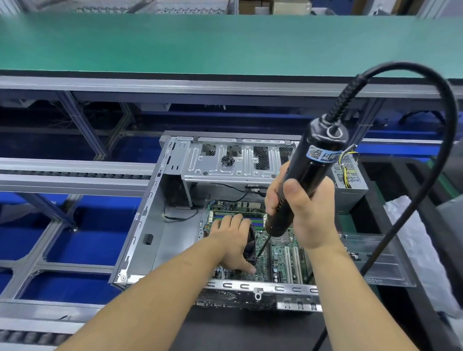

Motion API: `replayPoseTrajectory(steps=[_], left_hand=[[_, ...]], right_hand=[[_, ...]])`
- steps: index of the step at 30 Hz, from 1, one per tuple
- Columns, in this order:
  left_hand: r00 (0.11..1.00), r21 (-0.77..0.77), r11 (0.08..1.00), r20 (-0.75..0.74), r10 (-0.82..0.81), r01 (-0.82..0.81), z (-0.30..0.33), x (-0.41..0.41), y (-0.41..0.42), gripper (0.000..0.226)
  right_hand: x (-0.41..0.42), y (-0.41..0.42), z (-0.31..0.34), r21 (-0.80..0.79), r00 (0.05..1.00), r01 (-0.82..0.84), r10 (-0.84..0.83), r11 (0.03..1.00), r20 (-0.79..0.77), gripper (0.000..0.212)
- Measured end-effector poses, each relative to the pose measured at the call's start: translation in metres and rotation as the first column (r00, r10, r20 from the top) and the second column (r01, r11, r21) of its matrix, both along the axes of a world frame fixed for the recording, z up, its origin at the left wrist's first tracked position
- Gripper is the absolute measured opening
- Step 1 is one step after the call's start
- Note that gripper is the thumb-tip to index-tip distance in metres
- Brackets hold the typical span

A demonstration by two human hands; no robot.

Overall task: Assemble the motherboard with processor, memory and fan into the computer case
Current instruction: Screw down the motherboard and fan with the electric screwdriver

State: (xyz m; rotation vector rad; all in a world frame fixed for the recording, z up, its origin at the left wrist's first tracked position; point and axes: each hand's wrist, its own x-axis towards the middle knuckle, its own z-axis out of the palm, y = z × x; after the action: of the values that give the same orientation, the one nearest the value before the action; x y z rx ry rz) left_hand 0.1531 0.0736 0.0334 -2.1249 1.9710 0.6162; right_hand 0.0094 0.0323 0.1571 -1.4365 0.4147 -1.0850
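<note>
Right hand (304, 209): clenched round the black corded electric screwdriver (306, 180), bit down at the fan's corner.
Left hand (233, 243): fingers draped over the black square cooling fan (250, 247), steadying it.
Board: the green motherboard (276, 259) sits inside the open grey steel computer case (151, 224).
Risk: a tilted bit could slip off the screw and gouge the board.

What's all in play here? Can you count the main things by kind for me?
Hands: 2, left hand and right hand
Electric screwdriver: 1
Computer case: 1
Motherboard: 1
Fan: 1
Small pile of screws: 1
Total: 7
</note>
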Motion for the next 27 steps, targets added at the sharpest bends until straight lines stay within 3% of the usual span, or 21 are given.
replayPoseTrajectory(steps=[9,22,24,27], left_hand=[[1.0,-0.003,1.0,0.011,-0.004,0.004,0.002,-0.002,0.0,0.106],[0.999,-0.001,1.0,0.044,0.012,-0.012,-0.003,-0.004,-0.002,0.103],[0.998,-0.011,1.0,0.056,0.011,-0.011,-0.004,-0.004,-0.002,0.101],[0.998,-0.019,1.0,0.057,0.015,-0.014,-0.005,-0.004,-0.001,0.107]], right_hand=[[0.002,0.001,-0.002,-0.007,1.0,-0.006,0.006,1.0,0.003,0.051],[0.003,0.005,0.0,-0.013,0.998,0.0,-0.001,1.0,-0.058,0.078],[0.003,0.005,0.002,-0.022,0.997,0.013,-0.015,1.0,-0.079,0.071],[0.002,0.004,0.008,-0.055,0.996,0.066,-0.069,0.996,-0.059,0.043]])
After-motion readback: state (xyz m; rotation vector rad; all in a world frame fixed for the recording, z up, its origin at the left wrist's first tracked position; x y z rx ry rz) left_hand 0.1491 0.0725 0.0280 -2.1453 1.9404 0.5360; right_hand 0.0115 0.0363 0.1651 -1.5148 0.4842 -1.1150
